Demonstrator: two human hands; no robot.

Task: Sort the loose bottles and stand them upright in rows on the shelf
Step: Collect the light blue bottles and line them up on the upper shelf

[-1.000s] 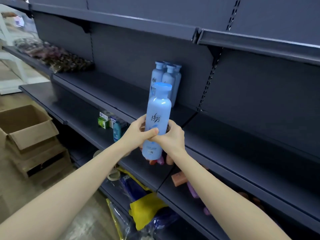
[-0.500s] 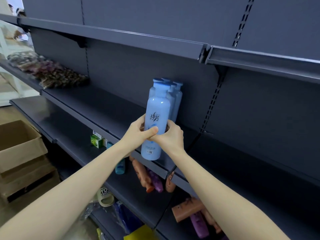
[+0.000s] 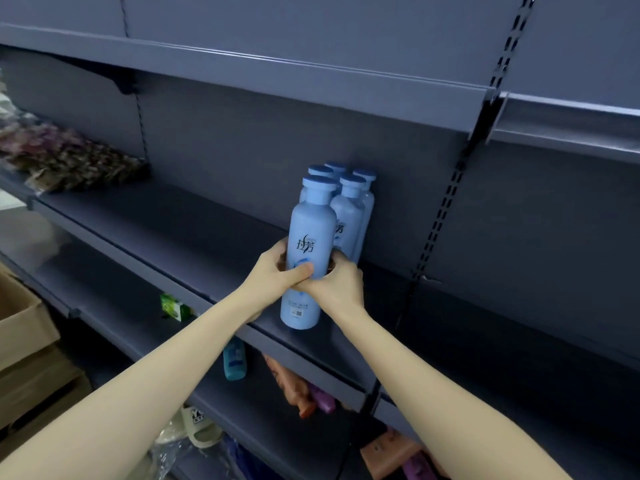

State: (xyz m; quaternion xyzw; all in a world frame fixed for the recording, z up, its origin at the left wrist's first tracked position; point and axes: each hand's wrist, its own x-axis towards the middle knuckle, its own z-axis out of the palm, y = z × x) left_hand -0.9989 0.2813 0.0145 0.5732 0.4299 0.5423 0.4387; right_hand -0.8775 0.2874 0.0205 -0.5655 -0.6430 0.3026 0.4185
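Observation:
A tall light-blue bottle (image 3: 310, 237) with a round cap stands upright near the front of the dark grey shelf (image 3: 194, 244). My left hand (image 3: 277, 273) grips its lower body from the left, thumb across the front. From the right, my right hand (image 3: 337, 287) wraps the same bottle. Right behind it stand several matching blue bottles (image 3: 349, 209) in rows against the back panel. Whether the held bottle's base touches the shelf I cannot tell.
On the shelf below lie loose bottles: a teal one (image 3: 234, 362), orange ones (image 3: 289, 382) and purple ones (image 3: 323, 400). A small green box (image 3: 173, 306) sits there too. Patterned packets (image 3: 69, 161) lie at the far left. Cardboard boxes (image 3: 24, 334) stand on the floor.
Both hands have carried the blue bottle up and forward onto the shelf, close in front of the standing blue bottles. The view has moved nearer to the shelf.

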